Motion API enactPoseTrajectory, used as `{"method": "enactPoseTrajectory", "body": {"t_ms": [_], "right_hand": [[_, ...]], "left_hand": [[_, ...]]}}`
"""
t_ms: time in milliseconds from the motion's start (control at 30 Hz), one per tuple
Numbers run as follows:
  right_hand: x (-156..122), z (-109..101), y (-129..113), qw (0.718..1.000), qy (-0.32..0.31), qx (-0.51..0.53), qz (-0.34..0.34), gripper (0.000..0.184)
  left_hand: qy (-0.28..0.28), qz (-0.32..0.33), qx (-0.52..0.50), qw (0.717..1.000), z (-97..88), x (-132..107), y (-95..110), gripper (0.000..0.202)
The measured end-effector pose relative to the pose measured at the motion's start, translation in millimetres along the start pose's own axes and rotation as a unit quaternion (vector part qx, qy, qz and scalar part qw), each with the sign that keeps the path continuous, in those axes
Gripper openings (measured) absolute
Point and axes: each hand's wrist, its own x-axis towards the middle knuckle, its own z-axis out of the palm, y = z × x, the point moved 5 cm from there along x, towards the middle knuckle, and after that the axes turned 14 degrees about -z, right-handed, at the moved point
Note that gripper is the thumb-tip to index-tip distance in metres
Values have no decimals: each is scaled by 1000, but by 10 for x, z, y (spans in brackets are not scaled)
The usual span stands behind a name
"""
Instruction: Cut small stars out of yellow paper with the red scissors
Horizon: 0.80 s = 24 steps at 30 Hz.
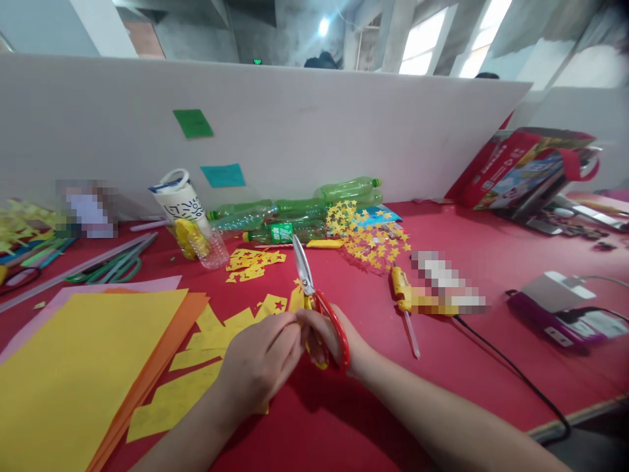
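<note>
My right hand (337, 334) grips a pair of scissors (303, 265) by its red and yellow handles, the blades pointing up and away from me and looking nearly closed. Pressed close beside it, my left hand (263, 351) has its fingers closed on a small piece of yellow paper (297, 299) next to the blades. Cut strips of yellow paper (196, 390) lie under and left of my left hand, some with star-shaped holes. Beyond the hands are yellow scraps (253, 262) with star cutouts and a heap of small yellow stars (368, 236).
Yellow and orange sheets (93, 367) are stacked at left, near green-handled scissors (118, 262). Green plastic bottles (289, 229) and a white cup (181, 203) stand or lie along the partition (314, 131). A yellow glue gun (401, 288) with a black cord lies right.
</note>
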Motion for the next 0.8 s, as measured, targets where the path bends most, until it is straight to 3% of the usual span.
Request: {"method": "enactPoseTrajectory", "body": {"t_ms": [100, 200, 267, 333, 433, 500, 633, 800], "right_hand": [[-2, -46, -22, 1000, 15, -16, -14, 43], [8, -94, -55, 999, 22, -27, -28, 39], [8, -93, -81, 999, 6, -27, -32, 35], [-5, -67, -100, 999, -20, -28, -27, 29], [-31, -19, -107, 998, -51, -34, -18, 19], [-35, -7, -96, 998, -55, -35, -17, 16], [-4, -53, -64, 998, -35, -40, -21, 20], [25, -147, -108, 998, 2, -55, -38, 19]], "left_hand": [[-42, -49, -71, 995, 19, 15, -23, 20], [-66, -215, -184, 957, 6, 70, -185, 7], [-83, -358, -266, 891, 30, 71, -334, 11], [-124, -449, -366, 806, 108, 49, -410, 21], [-195, -505, -492, 682, 249, -3, -405, 29], [-203, -528, -523, 638, 300, -42, -403, 29], [-177, -550, -529, 622, 324, -75, -431, 24], [-233, -538, -536, 607, 370, -81, -380, 23]]}}
